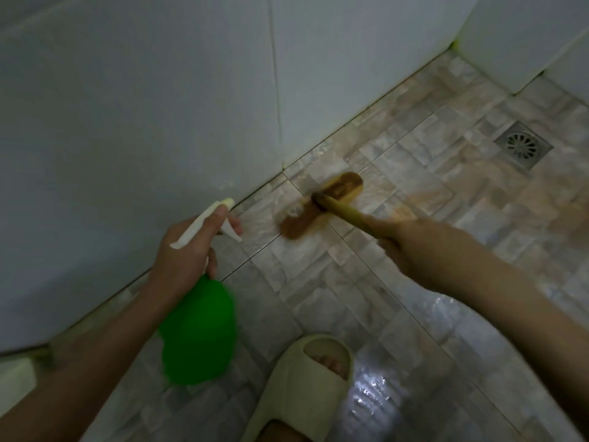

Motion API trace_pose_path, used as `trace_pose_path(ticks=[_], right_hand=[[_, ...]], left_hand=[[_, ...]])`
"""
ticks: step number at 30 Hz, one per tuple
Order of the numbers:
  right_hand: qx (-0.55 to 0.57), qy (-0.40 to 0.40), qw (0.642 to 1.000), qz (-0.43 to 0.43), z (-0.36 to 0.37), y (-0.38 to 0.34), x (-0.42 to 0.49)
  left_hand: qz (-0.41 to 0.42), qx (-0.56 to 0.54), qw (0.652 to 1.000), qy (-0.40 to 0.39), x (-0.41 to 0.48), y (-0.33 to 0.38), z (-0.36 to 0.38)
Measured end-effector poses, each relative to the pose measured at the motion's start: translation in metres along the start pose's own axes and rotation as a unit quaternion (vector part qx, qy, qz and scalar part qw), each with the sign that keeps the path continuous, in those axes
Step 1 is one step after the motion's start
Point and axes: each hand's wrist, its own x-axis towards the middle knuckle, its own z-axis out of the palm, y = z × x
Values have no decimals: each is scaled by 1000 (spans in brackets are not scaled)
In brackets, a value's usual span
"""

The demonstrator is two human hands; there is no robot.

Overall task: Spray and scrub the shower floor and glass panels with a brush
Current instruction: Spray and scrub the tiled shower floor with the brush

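**Wooden brush worked along the floor's edge by the wall**

Head view: the brush (pixel 322 204) is pressed flat on the tiled floor (pixel 414 193), just beside the wall (pixel 127 122) and well apart from the drain (pixel 523 144). Its handle is gripped by the closed right hand (pixel 411 247). The green spray bottle (pixel 199 330) is clasped by the left hand (pixel 188 247), nearer the wall. Short, firm strokes along the wall's grout line are advised, with spray kept ahead of the bristles.
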Motion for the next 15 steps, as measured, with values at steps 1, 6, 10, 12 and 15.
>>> trace_pose_path(ticks=[1,6,10,12,15], right_hand=[[21,25,999,6,8,-8,13],[61,24,997,39,8,6,25],[51,-23,995,81,-9,9,-6],[76,38,993,83,4,8,24],[109,88,980,139,10,20,49]], left_hand=[[2,4,1000,-7,1,2,5],[12,-4,1000,-25,13,5,18],[27,8,998,-53,16,12,31],[39,15,997,-61,21,18,40],[42,2,997,-65,31,24,53]])
